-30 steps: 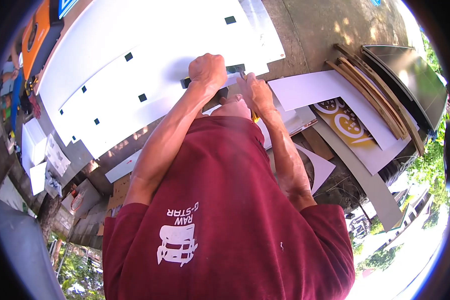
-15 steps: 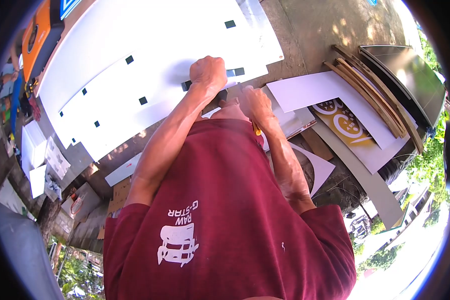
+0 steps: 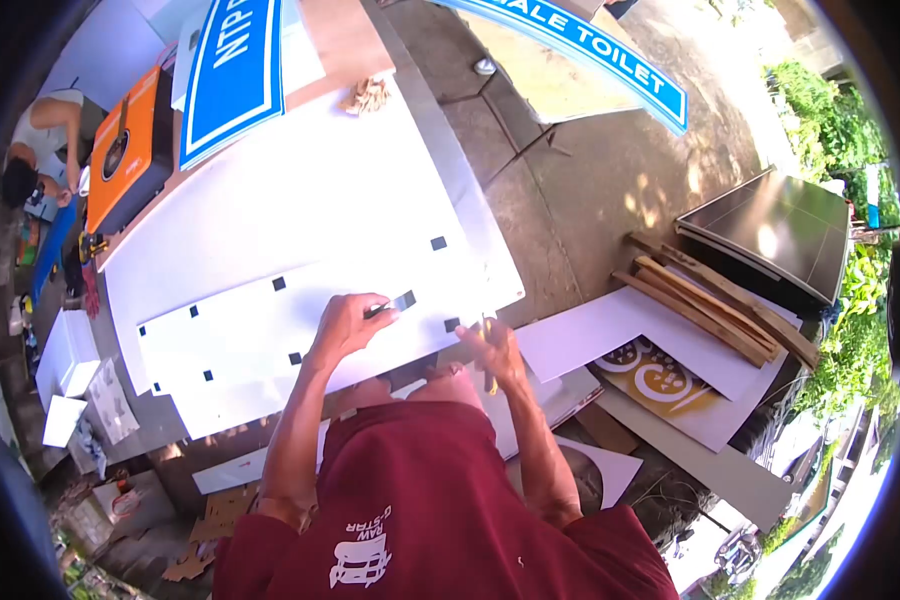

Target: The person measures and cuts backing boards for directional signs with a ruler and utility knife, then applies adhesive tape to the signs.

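Note:
A white sheet [image 3: 255, 355] with several small dark squares lies across a larger white board [image 3: 320, 190] in front of me. My left hand [image 3: 345, 325] is over the sheet, its thumb and fingers pinched on a small dark piece [image 3: 377, 310]. Just beyond the fingertips is a grey-and-dark square [image 3: 403, 300]. Near the sheet's right end, beside another dark square [image 3: 452, 325], my right hand [image 3: 497, 355] is closed around a slim yellow tool [image 3: 490, 383] that looks like a utility knife. Its tip is blurred.
Blue signs [image 3: 235, 80] and an orange case [image 3: 125, 150] stand beyond the board, with crumpled tan material [image 3: 367, 95] nearby. At the right are wooden strips [image 3: 710, 320], white offcuts [image 3: 610, 330] and a dark glossy panel [image 3: 770, 230]. Another person [image 3: 55, 140] bends at far left.
My view has tilted up, bringing the blue signs into sight. My left hand has gone from a fist at the sheet's edge to a pinch further left; my hands are further apart.

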Tool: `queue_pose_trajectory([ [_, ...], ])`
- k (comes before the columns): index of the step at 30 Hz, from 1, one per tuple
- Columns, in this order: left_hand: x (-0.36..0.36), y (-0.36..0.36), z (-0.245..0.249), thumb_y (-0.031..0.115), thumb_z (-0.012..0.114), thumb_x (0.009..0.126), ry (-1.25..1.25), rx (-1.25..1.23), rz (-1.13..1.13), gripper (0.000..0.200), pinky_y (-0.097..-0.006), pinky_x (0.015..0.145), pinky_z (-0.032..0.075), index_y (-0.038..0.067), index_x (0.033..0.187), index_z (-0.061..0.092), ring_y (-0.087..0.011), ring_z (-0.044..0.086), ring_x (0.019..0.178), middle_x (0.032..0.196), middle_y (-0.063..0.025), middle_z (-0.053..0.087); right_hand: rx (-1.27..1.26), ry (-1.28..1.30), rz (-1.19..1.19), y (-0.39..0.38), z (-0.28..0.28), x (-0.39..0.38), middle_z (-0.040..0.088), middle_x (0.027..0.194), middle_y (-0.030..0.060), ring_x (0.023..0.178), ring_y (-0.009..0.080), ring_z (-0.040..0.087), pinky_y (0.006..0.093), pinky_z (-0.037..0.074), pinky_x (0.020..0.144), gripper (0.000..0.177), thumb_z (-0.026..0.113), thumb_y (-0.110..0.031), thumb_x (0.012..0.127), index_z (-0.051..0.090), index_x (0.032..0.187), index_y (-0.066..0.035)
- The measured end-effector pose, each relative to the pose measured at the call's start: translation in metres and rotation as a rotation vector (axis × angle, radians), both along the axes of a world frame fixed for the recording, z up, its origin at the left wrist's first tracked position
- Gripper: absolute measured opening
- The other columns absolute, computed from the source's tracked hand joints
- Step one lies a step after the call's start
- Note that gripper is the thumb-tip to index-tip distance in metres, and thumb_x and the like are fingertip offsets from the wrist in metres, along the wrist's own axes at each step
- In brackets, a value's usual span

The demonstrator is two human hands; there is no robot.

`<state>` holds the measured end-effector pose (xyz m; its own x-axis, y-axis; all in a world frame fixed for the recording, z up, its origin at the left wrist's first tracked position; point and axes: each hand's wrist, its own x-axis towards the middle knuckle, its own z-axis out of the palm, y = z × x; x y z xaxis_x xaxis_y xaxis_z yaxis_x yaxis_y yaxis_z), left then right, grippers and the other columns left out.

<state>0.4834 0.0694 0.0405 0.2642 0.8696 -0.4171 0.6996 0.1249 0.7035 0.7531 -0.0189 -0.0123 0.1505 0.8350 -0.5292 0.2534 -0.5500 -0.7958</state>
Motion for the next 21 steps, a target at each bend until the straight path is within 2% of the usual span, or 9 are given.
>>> queue_pose_trajectory([
  [4,-0.035,0.005,0.023,0.027,0.078,0.084,-0.078,0.108,0.080,0.037,-0.0349,0.072,0.055,0.008,0.116,0.073,-0.0252,0.073,0.075,0.090,-0.0176,0.074,0.004,0.243,0.016,0.030,0.022,-0.019,0.056,0.062,0.0030,0.052,0.0112,0.055,0.0282,0.046,0.049,0.047,0.077,-0.045,0.086,0.059,0.085,-0.001],
  [6,-0.050,0.005,0.024,0.027,0.079,0.084,-0.045,0.111,0.128,0.055,-0.0357,0.075,0.055,0.011,0.134,0.061,-0.0283,0.073,0.080,0.094,-0.0213,0.074,0.057,0.254,0.086,0.039,0.020,-0.037,0.056,0.065,0.0030,0.052,0.0113,0.055,0.0271,0.047,0.050,0.047,0.077,-0.041,0.087,0.057,0.093,0.001],
  [9,-0.078,0.017,0.006,0.032,0.079,0.084,-0.010,0.318,0.235,0.055,-0.0392,0.076,0.055,0.011,0.131,0.062,-0.0351,0.071,0.084,0.097,-0.0213,0.073,0.035,0.252,0.101,0.051,0.019,-0.055,0.057,0.069,0.0052,0.054,0.0120,0.055,0.0276,0.048,0.051,0.039,0.074,-0.027,0.086,0.056,0.100,0.006],
  [12,-0.116,0.045,-0.002,0.031,0.080,0.082,0.142,0.370,0.309,0.049,-0.0377,0.079,0.051,0.009,0.123,0.064,-0.0306,0.068,0.082,0.095,-0.0116,0.074,0.048,0.159,0.169,0.058,0.008,-0.058,0.060,0.073,0.0073,0.057,0.0129,0.057,0.0294,0.050,0.053,0.041,0.070,-0.018,0.083,0.055,0.111,0.007],
  [14,-0.153,0.065,-0.025,0.032,0.083,0.078,0.301,0.668,0.234,0.045,-0.0386,0.088,0.046,0.011,0.116,0.069,-0.0260,0.064,0.093,0.094,-0.0074,0.075,0.172,-0.096,0.345,0.067,-0.014,-0.054,0.065,0.089,0.0163,0.071,0.0245,0.065,0.0364,0.055,0.067,0.047,0.070,-0.015,0.085,0.053,0.122,0.007],
  [16,-0.185,0.087,-0.037,0.033,0.085,0.074,0.377,0.664,0.276,0.042,-0.0403,0.095,0.040,0.014,0.109,0.074,-0.0236,0.060,0.101,0.096,-0.0052,0.075,0.423,-0.299,0.456,0.071,-0.029,-0.058,0.067,0.098,0.0220,0.082,0.0324,0.068,0.0410,0.056,0.076,0.048,0.069,-0.013,0.086,0.052,0.126,0.007],
  [17,-0.199,0.099,-0.040,0.032,0.086,0.073,0.413,0.666,0.302,0.040,-0.0408,0.095,0.039,0.013,0.107,0.075,-0.0234,0.060,0.102,0.096,-0.0051,0.075,0.530,-0.368,0.439,0.077,-0.030,-0.065,0.065,0.109,0.0281,0.094,0.0428,0.066,0.0463,0.053,0.085,0.051,0.067,-0.011,0.089,0.047,0.131,0.007],
  [18,-0.212,0.109,-0.043,0.031,0.086,0.072,0.449,0.665,0.328,0.038,-0.0413,0.095,0.039,0.013,0.104,0.076,-0.0232,0.059,0.104,0.097,-0.0049,0.074,0.402,-0.329,0.429,0.090,-0.022,-0.072,0.065,0.109,0.0291,0.095,0.0460,0.065,0.0503,0.053,0.084,0.050,0.065,-0.010,0.089,0.045,0.133,0.005],
  [21,-0.255,0.138,-0.067,0.026,0.084,0.073,0.486,0.706,0.397,0.030,-0.0432,0.091,0.040,0.014,0.100,0.078,-0.0244,0.058,0.105,0.099,-0.0044,0.074,0.508,-0.515,0.603,0.134,-0.022,-0.083,0.061,0.111,0.0263,0.099,0.0448,0.060,0.0524,0.050,0.087,0.044,0.061,-0.007,0.090,0.047,0.130,0.002],
])
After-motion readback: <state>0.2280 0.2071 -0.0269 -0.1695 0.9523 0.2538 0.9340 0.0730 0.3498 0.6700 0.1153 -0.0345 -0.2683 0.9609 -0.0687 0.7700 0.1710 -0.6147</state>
